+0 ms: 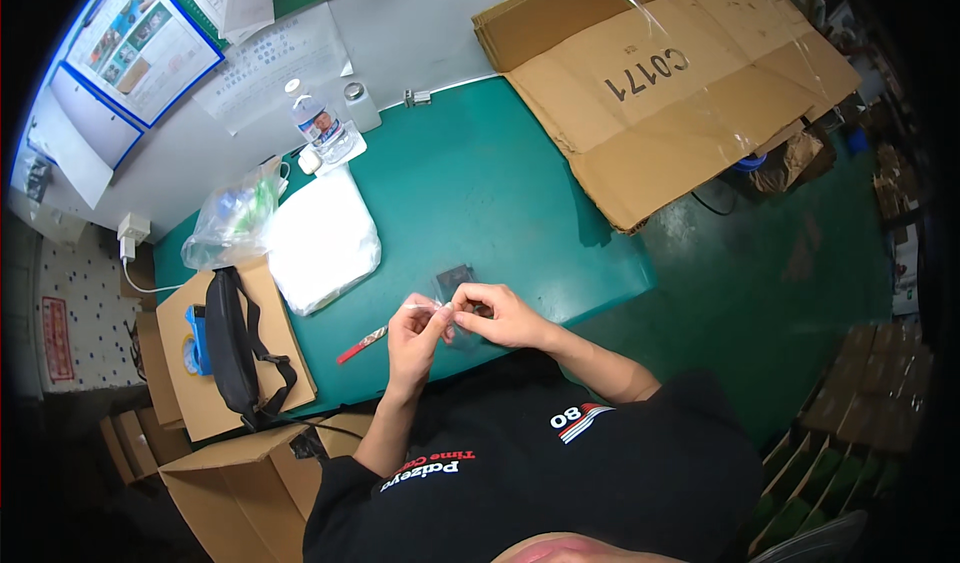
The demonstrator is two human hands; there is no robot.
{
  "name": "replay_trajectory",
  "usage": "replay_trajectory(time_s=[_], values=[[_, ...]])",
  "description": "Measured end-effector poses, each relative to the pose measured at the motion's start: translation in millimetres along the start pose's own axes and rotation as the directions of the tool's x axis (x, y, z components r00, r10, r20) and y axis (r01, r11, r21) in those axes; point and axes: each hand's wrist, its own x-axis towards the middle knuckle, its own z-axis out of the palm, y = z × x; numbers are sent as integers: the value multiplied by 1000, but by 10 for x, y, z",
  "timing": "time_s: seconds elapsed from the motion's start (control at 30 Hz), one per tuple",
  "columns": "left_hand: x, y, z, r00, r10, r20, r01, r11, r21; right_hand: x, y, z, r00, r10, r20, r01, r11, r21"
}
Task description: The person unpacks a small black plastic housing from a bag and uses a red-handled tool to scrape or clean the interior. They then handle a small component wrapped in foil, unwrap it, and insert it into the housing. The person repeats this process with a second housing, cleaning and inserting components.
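Close to the table's near edge, my two hands meet at a small clear plastic bag (438, 285). A dark, squarish item (456, 278) shows inside or just behind the film; its kind is not clear. My left hand (412, 341) pinches the film between thumb and fingers. Right beside it, my right hand (503, 317) is closed on the same film, thumb against fingertips. A slim red-and-patterned stick-like tool (362, 344) lies on the green tabletop left of my left hand, its far end reaching toward that hand.
A white bundle (325, 243) and a clear bag of small parts (235, 213) lie left. Behind stand a water bottle (322, 128) and a dispenser bottle (361, 106). A black waist bag (235, 348) and blue tape dispenser (197, 341) rest on cardboard. A large carton (680, 93) overhangs the right.
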Motion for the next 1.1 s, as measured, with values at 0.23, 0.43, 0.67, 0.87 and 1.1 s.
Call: replay_trajectory(time_s=[0.23, 0.43, 0.67, 0.87, 1.1], values=[[-43, -6, -84, 997, -48, 55, 45, 998, 44, -2, -56, -63, 983, 75, 168, -66, 996, -64], [-9, 54, -105, 996, -72, 44, 65, 986, 154, -10, 44, -142, 993, 115, -40, -115, 993, 4], [-17, -94, 3, 946, 312, 84, -310, 806, 503, -41, -126, 83, 970, -38, -240, -30, 962, -271], [-32, -114, -76, 924, 381, 38, -311, 689, 655, -50, 38, 17, 930, -168, -327, -27, 856, -517], [-130, -166, 61, 966, 222, -128, -149, 892, 427, -32, -3, 196, 939, -171, -297, 62, 937, -345]])
